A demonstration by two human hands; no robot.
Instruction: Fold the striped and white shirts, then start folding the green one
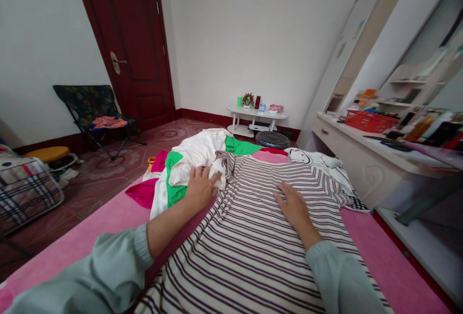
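Your left hand (pixel 200 187) rests at the striped shirt's (pixel 253 237) upper left edge, fingers curled loosely into the white garment (pixel 198 155) heaped beside it; your right hand (pixel 293 207) lies flat, fingers spread, gripping nothing, on the shirt's chest; the shirt is spread across the pink bed (pixel 108 222). Pulling with the left could likely drag the pile onto the stripes; uneven pressure may bunch the cloth.
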